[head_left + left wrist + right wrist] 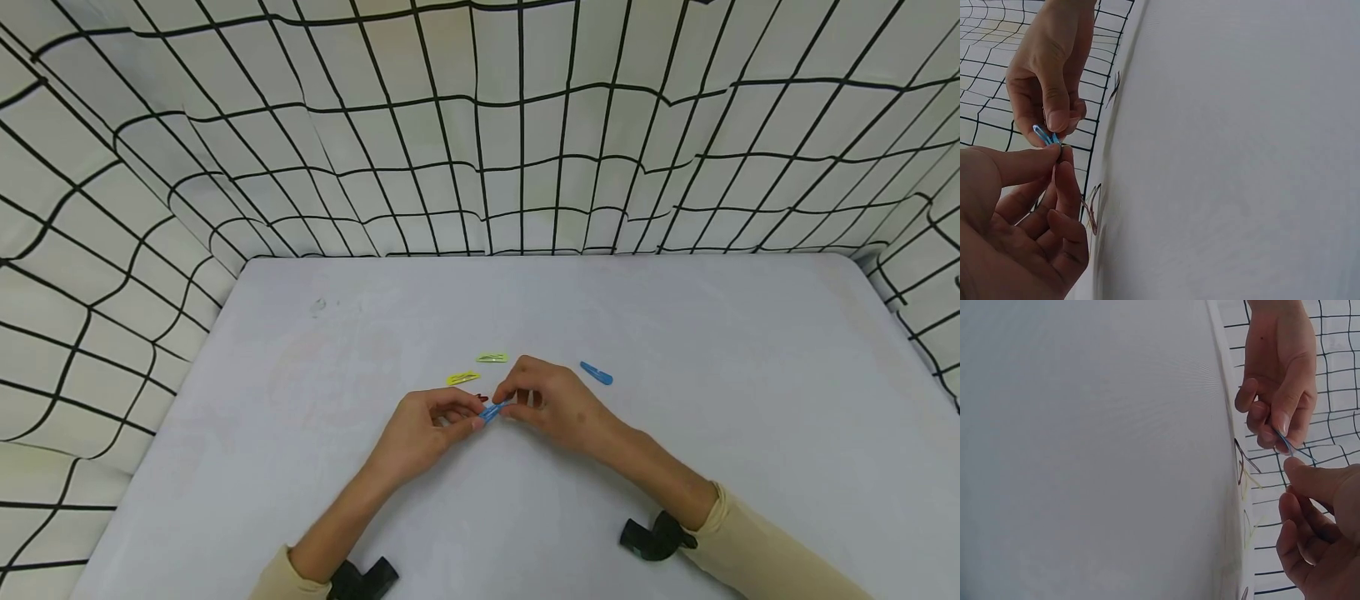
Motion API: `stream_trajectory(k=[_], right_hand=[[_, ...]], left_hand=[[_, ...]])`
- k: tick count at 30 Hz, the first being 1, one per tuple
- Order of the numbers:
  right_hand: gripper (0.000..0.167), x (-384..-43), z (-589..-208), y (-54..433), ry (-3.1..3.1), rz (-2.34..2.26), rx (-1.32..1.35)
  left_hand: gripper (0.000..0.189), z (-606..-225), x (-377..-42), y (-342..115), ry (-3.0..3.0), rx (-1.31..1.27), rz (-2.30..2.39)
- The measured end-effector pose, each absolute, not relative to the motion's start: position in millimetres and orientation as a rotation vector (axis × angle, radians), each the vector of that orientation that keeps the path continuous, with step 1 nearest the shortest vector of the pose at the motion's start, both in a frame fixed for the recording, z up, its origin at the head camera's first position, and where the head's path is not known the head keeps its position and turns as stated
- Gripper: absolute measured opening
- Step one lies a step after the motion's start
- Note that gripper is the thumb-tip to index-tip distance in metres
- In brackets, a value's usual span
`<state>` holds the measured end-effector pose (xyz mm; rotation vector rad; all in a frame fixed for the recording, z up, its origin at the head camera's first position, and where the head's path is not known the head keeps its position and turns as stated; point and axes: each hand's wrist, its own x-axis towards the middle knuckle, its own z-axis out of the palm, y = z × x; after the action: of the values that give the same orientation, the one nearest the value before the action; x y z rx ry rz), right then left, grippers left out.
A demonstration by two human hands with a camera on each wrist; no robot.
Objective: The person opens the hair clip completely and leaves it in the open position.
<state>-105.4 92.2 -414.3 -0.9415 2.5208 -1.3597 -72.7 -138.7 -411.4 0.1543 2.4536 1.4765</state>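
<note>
Both hands meet over the white table, holding one blue snap hair clip (491,412) between them. My left hand (417,429) pinches one end of it between thumb and fingers. At the other end, the thumb and fingertips of my right hand (564,410) grip the clip. Its two arms stand spread apart in the right wrist view, where the blue clip (1292,449) shows between the fingertips. A dark red clip (482,397) lies just behind the fingers, partly hidden by them.
Beyond the hands lie a yellow clip (462,377) and a yellow-green clip (492,357). Another blue clip (597,372) rests to the right of my right hand. A black wire grid (521,133) rises along the back edge of the white table (300,350) and at both sides.
</note>
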Motion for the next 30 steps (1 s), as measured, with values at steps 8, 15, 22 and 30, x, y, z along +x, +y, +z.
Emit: stream_trajectory(k=[8, 15, 22, 30], right_hand=[[0.014, -106.2, -413.1, 90.1, 2.555, -1.283, -0.915], [0.012, -106.2, -412.3, 88.4, 2.569, -1.21, -0.867], [0.01, -104.9, -412.3, 85.5, 2.551, -1.159, -0.789], [0.011, -103.0, -412.4, 81.4, 2.567, -1.061, -0.764]], left_hand=[[0.023, -411.0, -72.3, -138.9, 2.549, 0.209, 1.404], [0.027, -411.2, -68.3, -133.8, 2.799, 0.298, 1.198], [0.023, -409.5, -67.2, -132.2, 2.839, 0.263, 1.111], [0.023, -409.2, -65.8, -131.7, 2.859, 0.244, 1.047]])
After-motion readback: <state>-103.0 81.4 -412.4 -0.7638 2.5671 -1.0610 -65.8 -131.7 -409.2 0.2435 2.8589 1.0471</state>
